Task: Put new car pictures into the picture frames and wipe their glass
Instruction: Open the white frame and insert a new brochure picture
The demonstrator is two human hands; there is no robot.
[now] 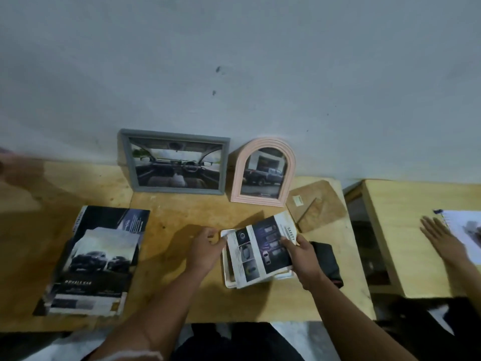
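A car brochure page [257, 250] with a "SAFETY" heading lies on top of a white picture frame [229, 278] flat on the wooden table [169, 212]. My left hand [205, 247] pinches the page's left edge. My right hand [303, 252] grips its right edge, thumb on top. A grey rectangular frame [174, 161] with a car-interior picture leans on the wall. Beside it stands a pink arched frame [263, 170] holding a pickup-truck picture. A frame backing board [316, 204] with its stand lies behind the page.
A stack of car brochures [96, 259] lies at the left of the table. A black cloth [326, 263] sits right of my right hand. Another person's hand [442, 238] rests on a second table [395, 230] at the right, next to white paper.
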